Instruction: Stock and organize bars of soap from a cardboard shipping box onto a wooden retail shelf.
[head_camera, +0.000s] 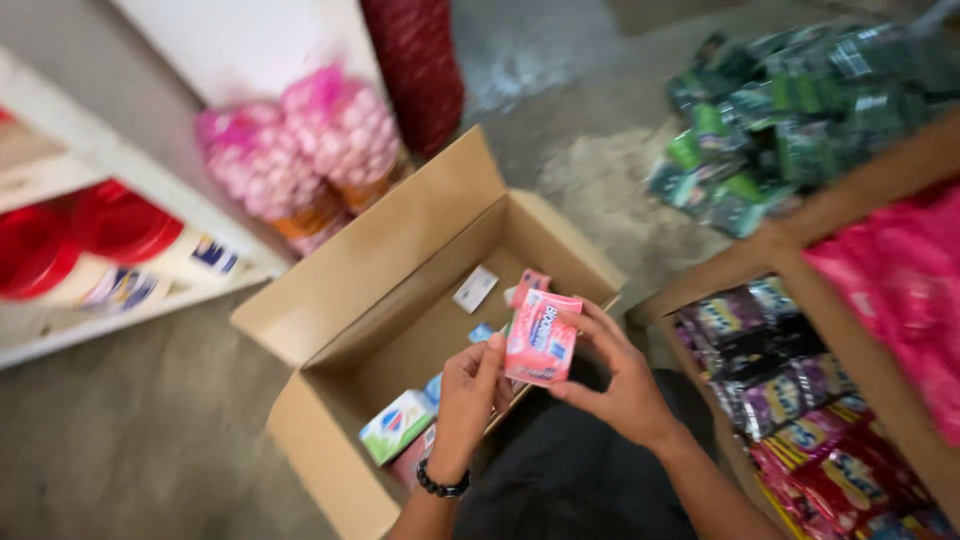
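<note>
Both hands held one pink packet up over the open cardboard box, w/ the packet between them. Left hand sat at the packet's lower left edge, fingers pressed to its side and clamped on it; a black bead bracelet ringed that wrist. Right hand came in from the right, thumb and fingers pinched on the packet's right edge and back, so also closed on it. Packet stood roughly upright, tilted a bit, front facing the camera. A second pink packet showed just behind the top of the first; can't tell if it was held or lying in the box.

Inside the box, below the left hand: a green-and-white carton, plus a small white packet on the box floor further in. Left of the box: white shelf w/ red lids, and pink mesh bags on the floor. Right side: wooden tray w/ purple and red sachets, green sachets heaped beyond.
</note>
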